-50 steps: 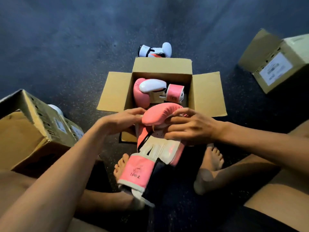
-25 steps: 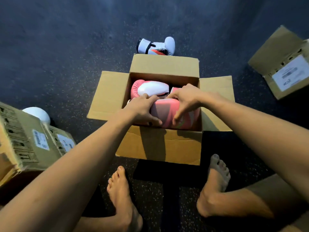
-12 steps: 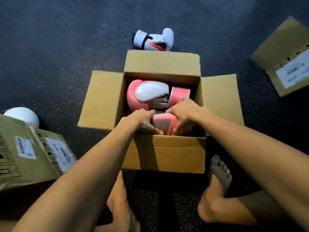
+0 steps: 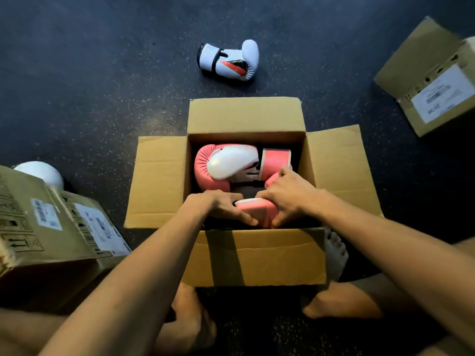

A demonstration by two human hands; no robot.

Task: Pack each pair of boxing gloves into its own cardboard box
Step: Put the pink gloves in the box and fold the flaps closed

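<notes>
Two hands reach into the open cardboard box (image 4: 253, 258), which stands on the dark speckled floor (image 4: 90, 86) with its flaps spread open. The left hand (image 4: 221, 206) and the right hand (image 4: 286, 196) hold the second pink glove (image 4: 257, 213) from either side, low inside the box by its near wall. Their fingers (image 4: 244, 219) are curled round the glove's pale-rimmed pink end and clamped on it. Behind it, against the far wall of the same box, the first pink glove (image 4: 203, 173) lies on its side, its white thumb uppermost and its cuff toward the right. A white glove (image 4: 228, 61) with a red stripe lies on the floor well beyond the box. One closed, labelled box (image 4: 56, 240) sits at the left, with something rounded and white (image 4: 38, 172) partly hidden behind it. Another labelled box (image 4: 434, 83) sits at the far right with a flap raised.
</notes>
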